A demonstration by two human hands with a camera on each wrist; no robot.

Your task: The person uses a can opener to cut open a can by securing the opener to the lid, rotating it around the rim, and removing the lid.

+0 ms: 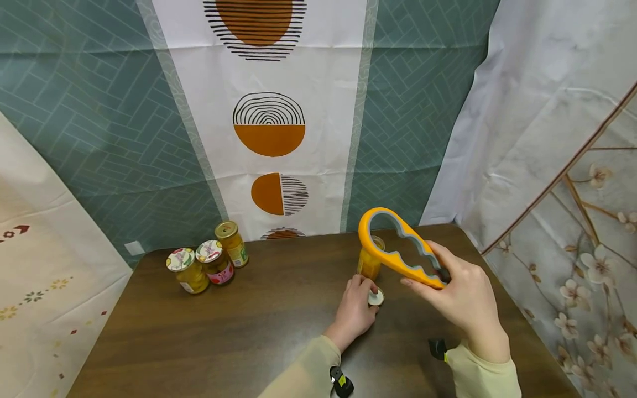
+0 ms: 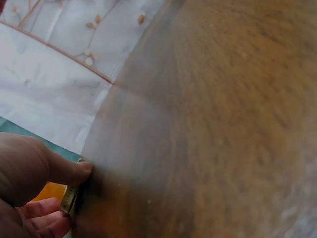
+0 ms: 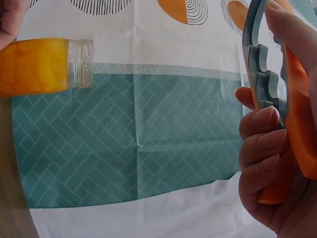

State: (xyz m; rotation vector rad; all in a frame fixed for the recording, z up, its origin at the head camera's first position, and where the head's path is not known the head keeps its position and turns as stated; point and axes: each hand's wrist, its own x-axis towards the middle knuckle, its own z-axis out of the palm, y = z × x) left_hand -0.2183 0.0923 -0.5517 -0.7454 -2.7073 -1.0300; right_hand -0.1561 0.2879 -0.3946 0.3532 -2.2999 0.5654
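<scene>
My right hand (image 1: pixel 468 293) grips an orange jar opener (image 1: pixel 365 235) with a grey scalloped lining and holds it up over the table. In the right wrist view, the fingers curl round the handles of the opener (image 3: pixel 292 99). My left hand (image 1: pixel 352 312) is low at the table and pinches a round jar lid (image 1: pixel 376 298) between thumb and fingers. Edge-on, the lid (image 2: pixel 70 199) shows in the left wrist view. Just beyond the left hand stands a lidless glass jar (image 1: pixel 369 265) of yellow fruit, partly behind the opener. Its bare threaded neck (image 3: pixel 81 64) shows in the right wrist view.
At the table's far left stand three closed jars: one with a patterned lid (image 1: pixel 188 276), one with a pink label (image 1: pixel 220 272), and a taller gold-lidded one (image 1: pixel 235 251). Patterned cloth (image 1: pixel 278 72) hangs behind the brown table (image 1: pixel 224 337).
</scene>
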